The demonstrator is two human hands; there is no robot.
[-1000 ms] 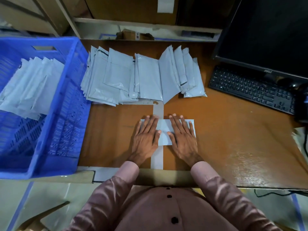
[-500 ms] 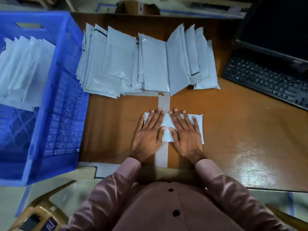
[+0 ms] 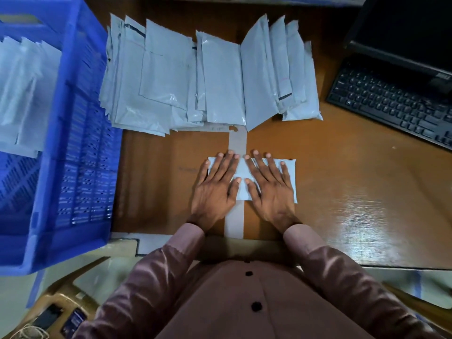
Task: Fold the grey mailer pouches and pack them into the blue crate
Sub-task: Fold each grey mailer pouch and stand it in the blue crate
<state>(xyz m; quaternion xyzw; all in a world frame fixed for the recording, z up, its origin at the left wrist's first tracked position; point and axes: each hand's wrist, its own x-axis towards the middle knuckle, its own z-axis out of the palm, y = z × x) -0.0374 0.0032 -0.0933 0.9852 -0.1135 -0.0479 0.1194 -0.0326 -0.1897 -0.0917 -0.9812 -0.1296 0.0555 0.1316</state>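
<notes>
A folded grey mailer pouch (image 3: 243, 171) lies flat on the wooden desk in front of me. My left hand (image 3: 216, 189) presses its left half with straight, spread fingers. My right hand (image 3: 270, 189) presses its right half the same way. Beyond them a fanned pile of unfolded grey pouches (image 3: 210, 79) covers the back of the desk. The blue crate (image 3: 80, 152) stands at the left and holds several folded pouches (image 3: 22, 94).
A black keyboard (image 3: 393, 104) and a monitor (image 3: 406, 28) fill the back right. A grey tape strip (image 3: 236, 221) runs down the wooden desk (image 3: 342, 179) under the pouch. A chair arm (image 3: 56, 311) shows at the lower left.
The camera has tilted down and moved closer. Both hands stay flat on the folded pouch, which has not shifted on the desk.
</notes>
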